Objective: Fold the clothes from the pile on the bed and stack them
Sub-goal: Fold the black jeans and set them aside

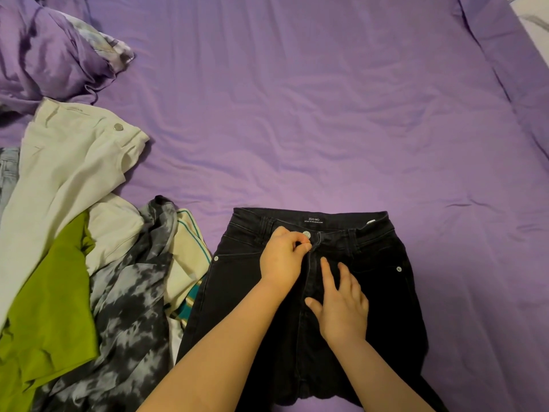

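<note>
— Her left hand (283, 254) pinches the fly just under the button (306, 234) of the black jeans (383, 278); looks like she's closing it so they fold flat.

— And the right hand (341, 304)?

— Fingers straight, pressing the jeans steady. One pair, lying on the purple bed (297, 114); left of the jeans is the pile (89, 248), five garments or so.

The black jeans (371, 278) are matt, sturdy denim with a shiny metal button (306, 234). The purple sheet (297, 114) is smooth, softly creased cloth; the duvet (44, 49) looks faintly glossy.
</note>
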A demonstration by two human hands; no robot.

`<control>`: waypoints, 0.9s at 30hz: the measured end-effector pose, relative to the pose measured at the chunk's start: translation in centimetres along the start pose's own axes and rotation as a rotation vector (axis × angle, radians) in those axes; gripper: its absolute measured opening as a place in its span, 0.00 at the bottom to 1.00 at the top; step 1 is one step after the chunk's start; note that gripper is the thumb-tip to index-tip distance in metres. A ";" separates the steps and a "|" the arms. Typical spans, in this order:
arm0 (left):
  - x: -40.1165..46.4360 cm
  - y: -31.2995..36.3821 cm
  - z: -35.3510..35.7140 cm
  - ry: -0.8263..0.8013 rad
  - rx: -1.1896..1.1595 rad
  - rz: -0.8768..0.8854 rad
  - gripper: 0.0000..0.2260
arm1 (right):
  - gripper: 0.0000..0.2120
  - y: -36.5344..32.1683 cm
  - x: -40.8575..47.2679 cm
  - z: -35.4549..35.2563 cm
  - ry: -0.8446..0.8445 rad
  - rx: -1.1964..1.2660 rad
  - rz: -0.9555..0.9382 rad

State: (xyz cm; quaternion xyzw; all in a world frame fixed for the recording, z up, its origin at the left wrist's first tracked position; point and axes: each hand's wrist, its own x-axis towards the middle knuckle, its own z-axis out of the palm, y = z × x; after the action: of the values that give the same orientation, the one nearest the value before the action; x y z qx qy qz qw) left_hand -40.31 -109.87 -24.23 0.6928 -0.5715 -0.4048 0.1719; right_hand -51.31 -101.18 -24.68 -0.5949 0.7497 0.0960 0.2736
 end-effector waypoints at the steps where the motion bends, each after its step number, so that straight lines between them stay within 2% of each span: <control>1: -0.1 0.0 0.0 0.008 0.021 -0.009 0.04 | 0.39 0.0 0.0 0.0 0.004 -0.009 -0.002; 6: 0.0 0.3 -0.7 0.032 0.173 -0.028 0.02 | 0.38 0.5 0.2 -1.0 0.016 -0.068 -0.054; 9: 0.3 0.7 -1.1 0.046 0.165 -0.020 0.10 | 0.34 1.1 0.7 -2.5 0.052 0.006 -0.130; 13: 1.2 0.2 -2.0 0.097 0.432 0.165 0.23 | 0.26 0.7 2.9 -4.9 0.260 0.208 -0.198; 17: 2.5 0.3 -3.1 0.011 0.645 0.306 0.17 | 0.24 -0.1 6.1 -6.6 0.183 0.158 -0.300; 20: 3.0 0.7 -3.4 -0.043 0.663 0.253 0.15 | 0.21 -0.2 7.2 -7.1 0.115 0.104 -0.321; 24: 2.5 1.4 -3.7 -0.144 0.684 0.211 0.15 | 0.14 -0.4 6.7 -7.7 0.163 0.088 -0.338; 27: 1.6 1.9 -4.9 -0.218 0.448 0.163 0.13 | 0.08 -0.3 5.8 -8.9 0.221 0.045 -0.428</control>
State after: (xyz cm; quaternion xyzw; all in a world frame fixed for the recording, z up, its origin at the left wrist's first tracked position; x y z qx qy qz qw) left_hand -37.77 -113.00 -20.50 0.6177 -0.7158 -0.3253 -0.0164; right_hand -54.46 -110.36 -20.26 -0.7407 0.6341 -0.0468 0.2171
